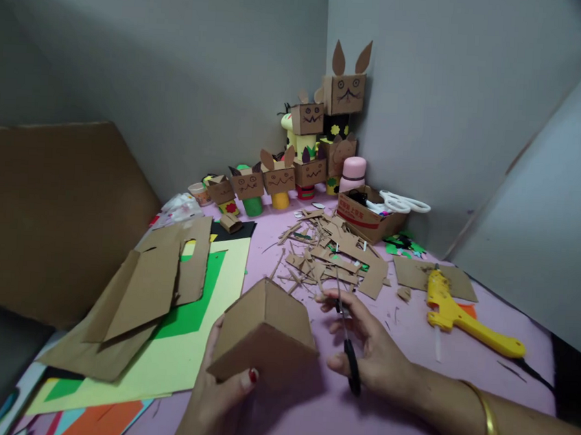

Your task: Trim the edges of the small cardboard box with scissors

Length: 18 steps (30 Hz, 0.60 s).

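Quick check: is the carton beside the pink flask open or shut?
Open: the carton has no lid over it, white scissor handles jut past its rim, and dark items show inside.

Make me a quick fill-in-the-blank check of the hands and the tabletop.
1. The box in the left hand is made of ____.
2. The scissors in the right hand have a ____ handle.
3. The glue gun at the right is mostly ____ in colour.
4. The flask behind the carton is mostly ____ in colour.

Missing words: cardboard; black; yellow; pink.
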Each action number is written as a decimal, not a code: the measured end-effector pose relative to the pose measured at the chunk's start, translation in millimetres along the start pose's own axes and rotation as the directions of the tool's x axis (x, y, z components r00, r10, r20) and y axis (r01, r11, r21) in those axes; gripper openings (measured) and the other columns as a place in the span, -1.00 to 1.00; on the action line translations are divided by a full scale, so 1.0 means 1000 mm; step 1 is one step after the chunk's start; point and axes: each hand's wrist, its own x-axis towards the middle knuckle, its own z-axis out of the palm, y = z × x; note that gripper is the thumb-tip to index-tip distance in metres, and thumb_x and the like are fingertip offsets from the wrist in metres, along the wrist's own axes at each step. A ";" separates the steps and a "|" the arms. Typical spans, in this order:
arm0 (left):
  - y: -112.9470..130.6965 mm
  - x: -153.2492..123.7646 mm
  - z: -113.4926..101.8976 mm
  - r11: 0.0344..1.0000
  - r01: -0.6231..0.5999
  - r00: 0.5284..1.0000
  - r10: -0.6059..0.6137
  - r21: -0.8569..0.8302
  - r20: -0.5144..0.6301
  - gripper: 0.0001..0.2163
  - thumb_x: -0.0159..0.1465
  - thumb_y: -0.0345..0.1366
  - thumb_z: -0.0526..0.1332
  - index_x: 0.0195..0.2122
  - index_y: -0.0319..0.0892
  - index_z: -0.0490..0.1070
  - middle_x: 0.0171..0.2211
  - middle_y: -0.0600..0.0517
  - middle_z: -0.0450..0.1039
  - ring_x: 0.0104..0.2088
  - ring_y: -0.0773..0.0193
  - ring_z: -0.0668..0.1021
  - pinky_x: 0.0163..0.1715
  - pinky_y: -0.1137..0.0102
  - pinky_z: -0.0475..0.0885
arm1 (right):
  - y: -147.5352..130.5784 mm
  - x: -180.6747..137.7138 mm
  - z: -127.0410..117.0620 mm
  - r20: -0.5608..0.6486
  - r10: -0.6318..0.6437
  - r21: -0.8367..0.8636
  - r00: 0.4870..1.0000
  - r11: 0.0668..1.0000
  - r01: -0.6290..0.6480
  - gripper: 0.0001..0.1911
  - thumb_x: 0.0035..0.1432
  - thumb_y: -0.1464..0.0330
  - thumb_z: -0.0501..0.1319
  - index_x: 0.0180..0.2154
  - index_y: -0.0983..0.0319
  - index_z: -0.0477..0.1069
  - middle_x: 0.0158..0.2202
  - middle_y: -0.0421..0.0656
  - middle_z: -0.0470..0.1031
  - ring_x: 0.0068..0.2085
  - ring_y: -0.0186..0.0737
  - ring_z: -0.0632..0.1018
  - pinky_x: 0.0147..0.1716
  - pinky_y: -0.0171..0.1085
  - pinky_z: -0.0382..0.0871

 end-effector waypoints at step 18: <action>-0.006 0.003 -0.003 0.959 0.093 0.982 -0.133 -0.268 -0.136 -0.29 -0.06 -0.24 0.45 0.16 -0.12 0.32 -0.15 -0.09 0.63 -0.02 -0.12 0.56 0.03 0.13 0.42 | -0.028 0.003 -0.001 0.280 0.085 -0.301 0.956 0.954 0.003 -0.48 -0.17 0.08 0.38 -0.17 0.24 0.51 -0.33 -0.09 0.46 -0.31 -0.12 0.44 -0.33 -0.22 0.26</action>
